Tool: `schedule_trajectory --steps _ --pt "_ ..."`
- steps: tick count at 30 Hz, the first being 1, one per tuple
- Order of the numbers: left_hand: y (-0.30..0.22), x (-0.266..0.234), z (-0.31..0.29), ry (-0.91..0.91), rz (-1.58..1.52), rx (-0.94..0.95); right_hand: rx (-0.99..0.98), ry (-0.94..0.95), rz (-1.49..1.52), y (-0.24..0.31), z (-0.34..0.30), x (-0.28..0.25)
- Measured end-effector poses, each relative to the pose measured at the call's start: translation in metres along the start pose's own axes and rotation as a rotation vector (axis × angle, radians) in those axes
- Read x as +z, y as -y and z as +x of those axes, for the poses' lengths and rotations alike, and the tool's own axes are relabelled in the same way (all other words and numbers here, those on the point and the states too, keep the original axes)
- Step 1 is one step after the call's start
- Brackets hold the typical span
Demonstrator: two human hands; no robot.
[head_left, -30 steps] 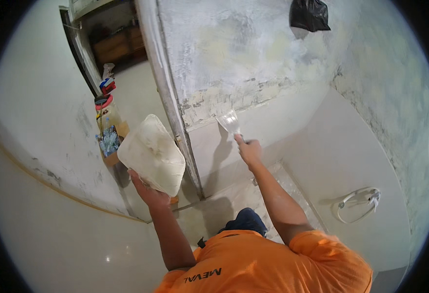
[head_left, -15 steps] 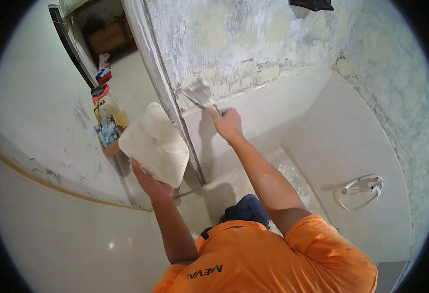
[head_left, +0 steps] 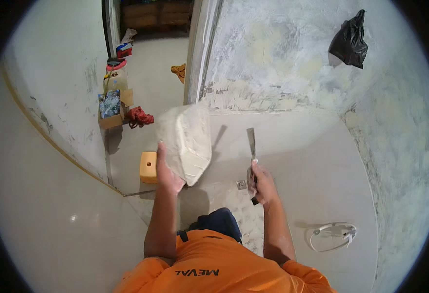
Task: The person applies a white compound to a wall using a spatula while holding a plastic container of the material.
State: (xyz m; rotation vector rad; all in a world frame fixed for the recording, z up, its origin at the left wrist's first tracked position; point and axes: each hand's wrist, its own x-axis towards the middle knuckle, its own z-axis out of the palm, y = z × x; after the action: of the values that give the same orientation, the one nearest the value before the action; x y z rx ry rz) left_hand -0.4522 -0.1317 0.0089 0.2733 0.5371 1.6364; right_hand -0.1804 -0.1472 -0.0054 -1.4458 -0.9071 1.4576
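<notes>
Here's the left hand [head_left: 168,172], clamped on the lower left edge of a cream board [head_left: 187,139], the thumb side in plain sight and the other fingers lost behind it. The board is tilted, its rounded corners and raised ridges catching the light, and it sits in front of the lower end of the door frame [head_left: 199,63].

Over to the right hand [head_left: 264,184]: fingers closed firmly round the handle of a scraper [head_left: 253,146], dark butt poking out below the fist, blade pointing up and seen almost edge-on. Grey smears by those fingers! The two hands are well apart, and the blade stands against the view of the smooth lower panel [head_left: 292,129], below the lower edge of the patchy wall [head_left: 273,44].

Up near that wall's right side, a black bag [head_left: 351,41] hangs, knotted. Low on the curved panel at the right, a white hose [head_left: 332,237] lies looped. A small square drain [head_left: 241,184] shows just left of the right fist.

And along the left edge of the floor [head_left: 158,49], quite a line-up: an open cardboard box [head_left: 112,121] of clear plastic items, a red cloth [head_left: 140,117] just beside it, then an orange stool [head_left: 148,166] nearest the left hand.
</notes>
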Motion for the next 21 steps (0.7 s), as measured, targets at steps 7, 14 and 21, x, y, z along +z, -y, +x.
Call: schedule_trajectory --steps 7,14,21 --pt "0.022 0.009 -0.004 0.163 -0.048 -0.113 -0.004 0.545 0.292 -0.016 -0.025 0.022" --pt "0.043 0.011 0.006 0.19 -0.007 -0.098 -0.088 0.429 0.212 -0.014 -0.036 0.02" --pt "0.069 0.03 0.003 0.226 -0.064 -0.214 -0.328 0.175 -0.117 -0.021 -0.044 0.001"
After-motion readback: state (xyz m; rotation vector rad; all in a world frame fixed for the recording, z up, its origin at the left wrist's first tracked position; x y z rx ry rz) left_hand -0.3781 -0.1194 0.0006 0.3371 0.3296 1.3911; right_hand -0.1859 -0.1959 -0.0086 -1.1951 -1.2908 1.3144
